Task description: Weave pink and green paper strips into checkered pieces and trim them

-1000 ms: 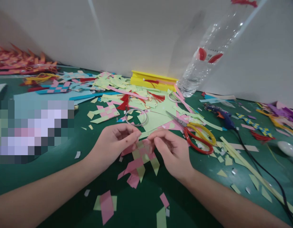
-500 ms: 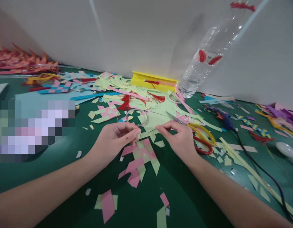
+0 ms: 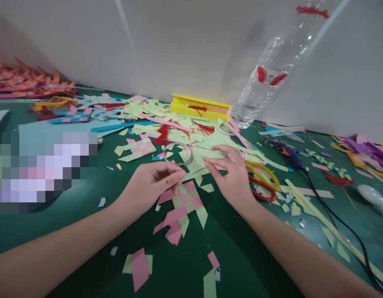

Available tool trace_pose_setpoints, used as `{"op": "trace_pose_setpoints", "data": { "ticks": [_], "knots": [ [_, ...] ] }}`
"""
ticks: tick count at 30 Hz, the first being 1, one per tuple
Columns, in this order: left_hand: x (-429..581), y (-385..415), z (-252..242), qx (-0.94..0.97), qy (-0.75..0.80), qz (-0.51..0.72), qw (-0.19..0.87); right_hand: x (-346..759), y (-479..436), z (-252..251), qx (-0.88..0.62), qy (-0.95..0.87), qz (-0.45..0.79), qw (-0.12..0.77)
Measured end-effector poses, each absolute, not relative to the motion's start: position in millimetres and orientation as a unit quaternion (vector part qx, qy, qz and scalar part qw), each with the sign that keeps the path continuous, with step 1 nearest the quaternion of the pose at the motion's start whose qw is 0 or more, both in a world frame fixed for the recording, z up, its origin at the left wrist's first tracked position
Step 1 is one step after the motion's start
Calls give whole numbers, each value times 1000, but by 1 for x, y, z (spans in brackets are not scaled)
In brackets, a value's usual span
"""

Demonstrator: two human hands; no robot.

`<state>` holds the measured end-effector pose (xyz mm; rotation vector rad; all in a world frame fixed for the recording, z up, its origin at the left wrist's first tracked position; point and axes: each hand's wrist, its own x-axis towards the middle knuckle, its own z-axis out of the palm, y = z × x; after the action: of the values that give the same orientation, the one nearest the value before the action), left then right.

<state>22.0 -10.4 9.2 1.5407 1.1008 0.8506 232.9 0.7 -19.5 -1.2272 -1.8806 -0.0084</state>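
Observation:
My left hand [image 3: 157, 180] is closed in a pinch just above a woven pink and green paper piece [image 3: 187, 198]; whatever lies between its fingertips is too small to make out. To the right, my right hand [image 3: 233, 176] has its thumb and fingers apart, with nothing visible between them. Scissors with yellow and red handles [image 3: 266, 176] lie partly hidden behind that hand. Beyond my fingertips rests a clear ring-shaped tape roll [image 3: 190, 156] near light green paper [image 3: 204, 155].
A yellow folded strip [image 3: 179, 105] and a plastic bottle [image 3: 253, 97] stand against the wall. Paper scraps and red tassels [image 3: 162, 134] cover the back. A dark blue tool [image 3: 289, 155] with a black cable lies right, near a white spoon [image 3: 371, 193].
My right hand has opened from a pinch, its fingers spreading away from the thumb and covering the scissor blades. My left hand keeps its pinch.

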Motion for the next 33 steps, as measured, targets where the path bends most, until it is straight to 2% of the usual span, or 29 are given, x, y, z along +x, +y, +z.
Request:
{"op": "trace_pose_setpoints", "data": {
  "ticks": [4,13,18,33],
  "knots": [
    [23,-11,9,639,451,354,513,228,-6,-12,-499,-740,-17,450],
    [24,-11,4,587,446,356,575,211,-25,1,-380,-790,90,473],
    [24,-11,7,599,439,343,575,208,-28,-2,-376,-783,150,471],
    [24,-11,4,564,443,369,591,206,-28,-1,-372,-767,188,488]
  ]
}}
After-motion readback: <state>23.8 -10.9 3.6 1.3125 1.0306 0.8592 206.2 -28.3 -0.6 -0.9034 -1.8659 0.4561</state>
